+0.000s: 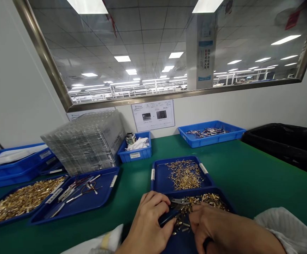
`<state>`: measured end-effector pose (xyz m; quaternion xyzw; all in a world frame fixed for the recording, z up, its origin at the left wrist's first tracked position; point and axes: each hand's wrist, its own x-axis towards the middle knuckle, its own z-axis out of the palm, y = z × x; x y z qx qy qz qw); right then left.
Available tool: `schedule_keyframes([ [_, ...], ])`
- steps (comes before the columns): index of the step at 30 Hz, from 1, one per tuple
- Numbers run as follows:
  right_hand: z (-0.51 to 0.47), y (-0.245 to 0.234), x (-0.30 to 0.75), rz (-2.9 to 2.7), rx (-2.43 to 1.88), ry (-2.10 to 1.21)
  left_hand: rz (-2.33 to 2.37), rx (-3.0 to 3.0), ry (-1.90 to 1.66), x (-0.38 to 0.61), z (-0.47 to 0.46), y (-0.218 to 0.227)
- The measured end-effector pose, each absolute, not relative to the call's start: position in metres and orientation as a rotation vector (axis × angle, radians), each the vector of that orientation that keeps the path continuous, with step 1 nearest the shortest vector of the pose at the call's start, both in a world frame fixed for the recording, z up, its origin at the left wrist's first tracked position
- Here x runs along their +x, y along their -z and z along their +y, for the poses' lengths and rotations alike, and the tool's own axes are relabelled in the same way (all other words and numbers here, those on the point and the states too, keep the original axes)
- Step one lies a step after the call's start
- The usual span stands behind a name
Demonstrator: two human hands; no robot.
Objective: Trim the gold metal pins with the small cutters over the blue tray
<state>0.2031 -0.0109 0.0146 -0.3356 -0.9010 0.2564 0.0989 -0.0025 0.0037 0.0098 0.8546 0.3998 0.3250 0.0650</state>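
Observation:
My left hand [153, 218] is closed around a pair of pliers [169, 216] with dark blue handles. Their silver jaws point away to the right, over the near blue tray [222, 192]. Small gold and dark metal pieces [213, 200] lie heaped in that tray. My right hand [208, 222] reaches down among them, its fingers bent and pressed together; whatever the fingertips hold is hidden. Something black shows under the right palm, too little of it to name. Just beyond is another blue tray [160, 176], with thin gold pins [186, 174] scattered in it.
To the left are a tray of gold pieces [23, 197], a tray with wires and slim tools [89, 204], and stacked clear plastic trays [84, 141]. Farther back sit a small blue bin [142, 153] and a blue tray [203, 143]. A black-lined bin [283, 141] stands right.

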Motion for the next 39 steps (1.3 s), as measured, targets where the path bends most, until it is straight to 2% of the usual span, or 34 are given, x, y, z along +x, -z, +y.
schedule_keyframes([
  [10, 0.014, -0.01, 0.209, -2.253, -1.213, -0.398, 1.16, 2.581, -0.915, -0.002, 0.002, -0.011],
  [39, 0.014, -0.01, 0.206, -2.21, -1.146, -0.539, 1.165, 2.621, -0.837, -0.001, -0.001, -0.012],
])
